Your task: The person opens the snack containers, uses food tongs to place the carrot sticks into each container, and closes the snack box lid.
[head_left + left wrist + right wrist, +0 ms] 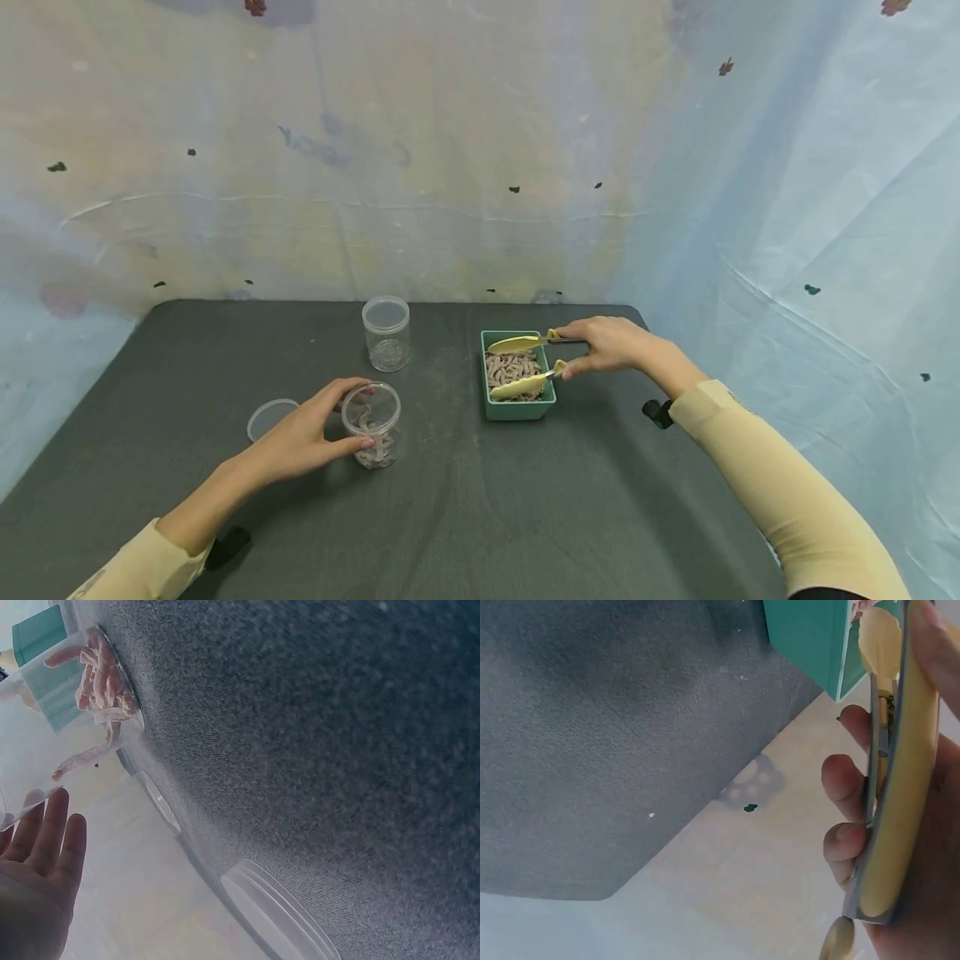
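Note:
My left hand (300, 433) holds a clear plastic jar (388, 446) near its rim, thumb on the near side and fingers on the far side. Several brownish-pink, worm-like strips (105, 682) lie at the jar's bottom, with one stuck along its wall. With my right hand (611, 343) I grip yellow-and-metal tongs (900, 787). Their two yellow tips are spread apart over a green rectangular box (517, 411), which holds many similar strips (512, 367). Whether the tips touch the strips cannot be told.
A second clear jar (386, 337) with a lid on stands behind the held jar. Partly hidden by my left hand, a round translucent lid (262, 415) lies on the dark grey table (465, 517). A patterned pale curtain (450, 150) hangs behind the table.

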{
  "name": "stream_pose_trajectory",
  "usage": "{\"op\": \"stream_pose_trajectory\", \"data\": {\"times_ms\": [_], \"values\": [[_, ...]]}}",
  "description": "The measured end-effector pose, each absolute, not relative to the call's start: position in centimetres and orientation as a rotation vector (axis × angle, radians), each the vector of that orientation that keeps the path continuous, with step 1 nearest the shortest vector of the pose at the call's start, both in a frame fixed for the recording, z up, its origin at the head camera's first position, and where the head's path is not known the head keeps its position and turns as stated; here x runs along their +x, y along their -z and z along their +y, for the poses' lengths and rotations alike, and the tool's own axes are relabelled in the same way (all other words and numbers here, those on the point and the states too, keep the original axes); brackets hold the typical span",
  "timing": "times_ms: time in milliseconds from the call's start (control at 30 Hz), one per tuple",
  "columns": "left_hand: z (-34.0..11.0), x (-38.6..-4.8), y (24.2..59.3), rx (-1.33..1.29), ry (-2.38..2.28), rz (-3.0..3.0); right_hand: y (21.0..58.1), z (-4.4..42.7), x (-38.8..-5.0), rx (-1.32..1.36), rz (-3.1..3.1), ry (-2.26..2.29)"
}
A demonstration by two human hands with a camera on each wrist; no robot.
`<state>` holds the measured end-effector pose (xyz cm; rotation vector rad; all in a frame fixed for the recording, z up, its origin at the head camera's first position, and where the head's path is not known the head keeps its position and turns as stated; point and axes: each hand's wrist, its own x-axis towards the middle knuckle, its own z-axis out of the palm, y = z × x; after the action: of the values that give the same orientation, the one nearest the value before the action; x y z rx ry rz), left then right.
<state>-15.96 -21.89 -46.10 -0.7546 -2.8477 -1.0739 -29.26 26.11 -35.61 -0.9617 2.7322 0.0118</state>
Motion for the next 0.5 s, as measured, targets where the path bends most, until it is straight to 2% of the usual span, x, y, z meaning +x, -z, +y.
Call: {"op": "stream_pose_trajectory", "data": {"times_ms": [300, 500], "values": [[-21.8, -16.0, 45.9, -0.781, 1.060, -2.819, 34.6, 25.0, -30.2, -0.921, 2.650, -0.081], [-21.8, -15.8, 46.0, -0.775, 1.059, -2.821, 35.3, 25.1, -29.8, -0.953, 2.659, -0.059]]}}
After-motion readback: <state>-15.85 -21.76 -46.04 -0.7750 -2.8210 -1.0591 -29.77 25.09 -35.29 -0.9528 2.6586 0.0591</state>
